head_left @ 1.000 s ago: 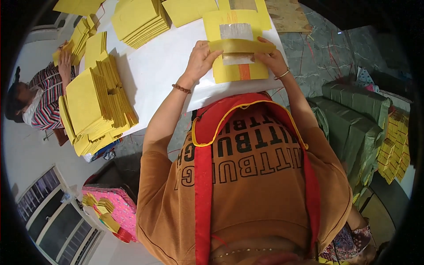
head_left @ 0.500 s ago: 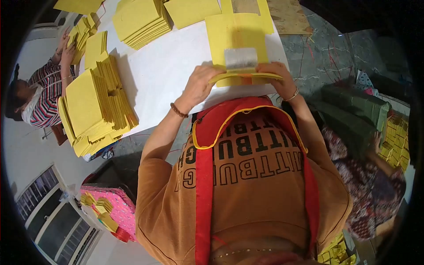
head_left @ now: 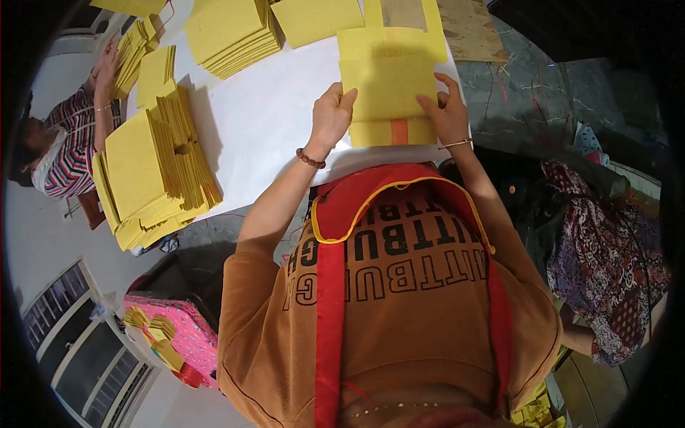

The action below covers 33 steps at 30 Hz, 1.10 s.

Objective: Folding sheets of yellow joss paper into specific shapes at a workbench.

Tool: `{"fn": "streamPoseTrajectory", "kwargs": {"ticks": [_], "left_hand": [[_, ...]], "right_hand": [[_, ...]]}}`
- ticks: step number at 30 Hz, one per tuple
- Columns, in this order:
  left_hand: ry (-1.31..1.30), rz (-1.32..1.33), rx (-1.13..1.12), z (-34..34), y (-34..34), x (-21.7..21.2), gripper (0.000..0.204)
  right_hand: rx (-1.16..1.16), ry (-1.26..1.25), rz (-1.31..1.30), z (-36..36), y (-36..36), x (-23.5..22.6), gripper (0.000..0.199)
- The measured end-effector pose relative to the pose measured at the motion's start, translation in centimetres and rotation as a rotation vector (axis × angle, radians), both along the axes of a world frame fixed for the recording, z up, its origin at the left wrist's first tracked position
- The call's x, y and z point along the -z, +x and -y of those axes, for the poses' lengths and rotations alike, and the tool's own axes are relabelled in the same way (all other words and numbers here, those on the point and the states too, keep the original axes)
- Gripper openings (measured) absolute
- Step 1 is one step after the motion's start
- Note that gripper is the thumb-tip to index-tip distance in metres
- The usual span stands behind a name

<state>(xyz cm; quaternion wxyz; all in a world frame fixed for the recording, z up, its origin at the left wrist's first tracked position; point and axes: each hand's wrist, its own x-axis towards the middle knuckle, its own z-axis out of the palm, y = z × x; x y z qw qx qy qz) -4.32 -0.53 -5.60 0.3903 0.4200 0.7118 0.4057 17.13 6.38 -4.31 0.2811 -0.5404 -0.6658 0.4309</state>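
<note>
I'm mid-fold: my left hand (head_left: pixel 330 118) and right hand (head_left: pixel 446 114) pinch the yellow folded sheet (head_left: pixel 389 89) by its side edges on the tabletop (head_left: pixel 271 121). Next, I think, comes pressing the crease flat; the orange strip (head_left: pixel 399 131) beneath seems part of it.

A big white table (head_left: pixel 257 135) fills the top middle of the room. At about one o'clock a bare wooden board (head_left: pixel 467 28) lies at its far end. The floor (head_left: pixel 549 93) at two o'clock is dark grey stone with cracks and little marks. At nine o'clock the floor (head_left: pixel 36 235) is pale and bright with light. Down at seven o'clock stands a white cabinet with dark glass doors (head_left: pixel 78 342). Next to it, nearer six o'clock, sits a bright pink box (head_left: pixel 189 332). The right side of the room is dim.
</note>
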Motion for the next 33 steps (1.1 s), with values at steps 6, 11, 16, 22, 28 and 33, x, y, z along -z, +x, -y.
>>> {"fn": "streamPoseTrajectory", "kwargs": {"ticks": [6,11,16,22,28,33], "left_hand": [[-0.046,0.195,-0.045,-1.0,-0.2,0.1,0.02],[-0.054,0.245,-0.037,-1.3,-0.6,0.7,0.018],[-0.022,0.179,-0.067,-1.2,-0.3,0.3,0.024],[0.385,-0.805,0.007,-1.0,0.8,-3.1,0.036],[0.539,-0.796,0.465,-1.6,3.1,-2.2,0.041],[0.45,-0.875,0.56,-1.1,2.8,-0.9,0.041]], "right_hand": [[0.029,0.022,-0.001,-0.2,-0.1,1.3,0.033],[0.069,0.016,-0.137,-0.8,-0.1,4.0,0.028],[0.085,-0.021,-0.279,-0.7,-0.4,4.2,0.027],[0.095,0.014,-0.101,-0.5,-0.2,3.6,0.025],[0.115,0.112,-0.136,-0.5,-0.3,3.5,0.024],[-0.04,0.314,0.495,0.4,-0.9,0.2,0.036]]}}
